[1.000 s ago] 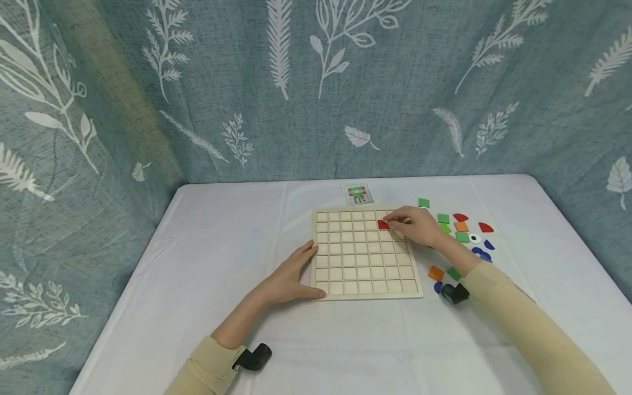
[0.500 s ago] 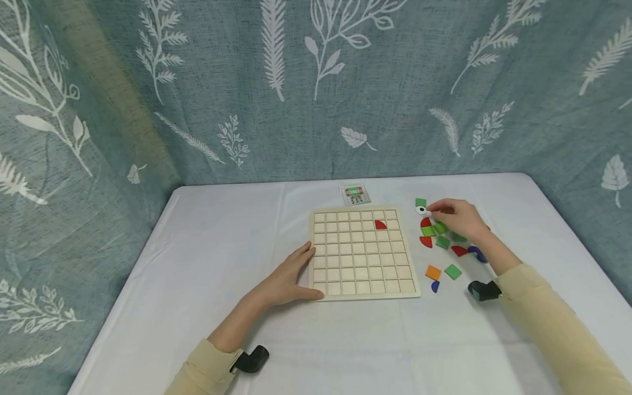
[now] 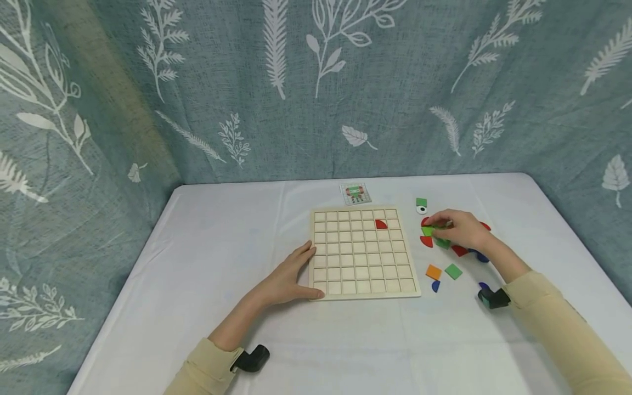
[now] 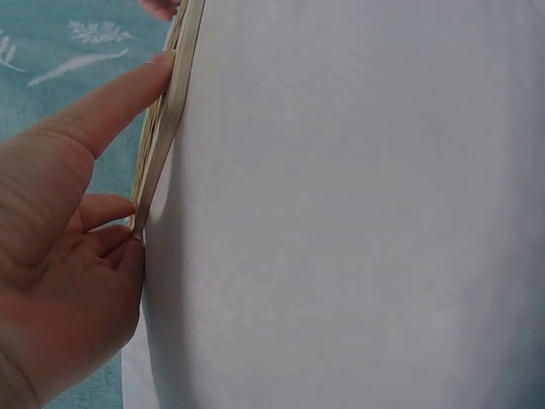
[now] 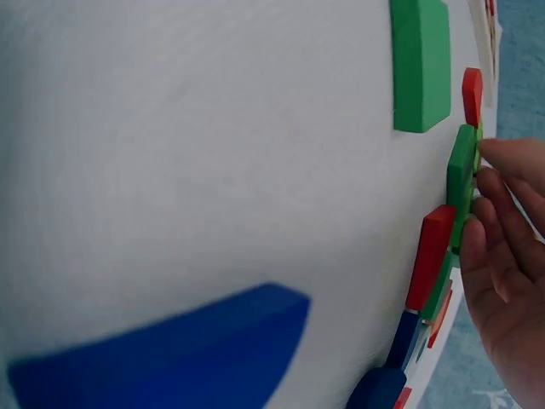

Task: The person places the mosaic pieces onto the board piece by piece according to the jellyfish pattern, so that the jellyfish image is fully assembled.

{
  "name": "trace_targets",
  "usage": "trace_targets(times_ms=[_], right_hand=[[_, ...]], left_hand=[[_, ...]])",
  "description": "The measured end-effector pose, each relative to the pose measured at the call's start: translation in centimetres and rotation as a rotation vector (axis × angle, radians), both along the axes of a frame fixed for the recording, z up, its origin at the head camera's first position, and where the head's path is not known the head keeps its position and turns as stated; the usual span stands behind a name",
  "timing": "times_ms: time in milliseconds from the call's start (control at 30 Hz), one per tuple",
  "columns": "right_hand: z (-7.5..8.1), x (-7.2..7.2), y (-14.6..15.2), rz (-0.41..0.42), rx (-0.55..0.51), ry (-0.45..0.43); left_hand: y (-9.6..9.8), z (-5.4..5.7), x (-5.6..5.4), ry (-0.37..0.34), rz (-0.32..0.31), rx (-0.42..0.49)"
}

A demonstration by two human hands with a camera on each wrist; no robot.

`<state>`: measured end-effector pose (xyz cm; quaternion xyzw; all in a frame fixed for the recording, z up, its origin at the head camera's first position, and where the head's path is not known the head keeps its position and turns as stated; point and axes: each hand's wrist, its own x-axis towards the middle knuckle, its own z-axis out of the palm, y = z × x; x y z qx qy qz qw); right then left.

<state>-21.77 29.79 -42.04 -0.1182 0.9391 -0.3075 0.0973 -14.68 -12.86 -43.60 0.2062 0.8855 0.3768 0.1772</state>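
A pale wooden grid board (image 3: 347, 260) lies mid-table, with one red quarter-circle piece (image 3: 381, 224) in a cell of its second row from the back. My left hand (image 3: 285, 277) rests at the board's front left corner, thumb along the front edge and fingers along the left side; in the left wrist view the thumb lies over the board's rim (image 4: 162, 145). My right hand (image 3: 458, 229) reaches into the loose pieces, thumb and forefinger pinching a light green tile (image 3: 428, 231) that lies among red quarter-circles (image 3: 426, 241). Beneath the hand sits a darker green tile (image 3: 443, 243).
Behind the board lies a small picture card (image 3: 355, 193). A white eye disc (image 3: 421, 209) and a green tile (image 3: 421, 202) stand back right. Nearer me are an orange tile (image 3: 433, 272), another green tile (image 3: 453, 271) and a blue piece (image 3: 435, 286). A patterned curtain (image 3: 296, 131) backs the table.
My right hand let go of the red quarter-circle on the board, moved right to the eye disc, then came forward to the light green tile. My left hand stayed at the corner.
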Motion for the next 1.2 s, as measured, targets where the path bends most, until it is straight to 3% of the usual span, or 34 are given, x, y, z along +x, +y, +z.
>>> trace_targets(times_ms=[267, 500, 800, 1200], right_hand=[[-0.1, 0.3, 0.1, 0.058, -0.012, 0.016], [-0.2, 0.2, -0.3, 0.017, -0.002, 0.040], [-0.2, -1.0, -3.6, -0.040, -0.162, -0.008], [-0.3, -2.6, -9.4, 0.135, -0.235, 0.024]], left_hand=[[0.0, -0.1, 0.0, 0.008, 0.000, 0.000], [0.0, -0.1, 0.0, 0.016, -0.003, 0.000], [-0.1, -0.1, -0.1, 0.016, -0.009, 0.004], [0.0, -0.1, -0.1, 0.017, -0.004, -0.008]])
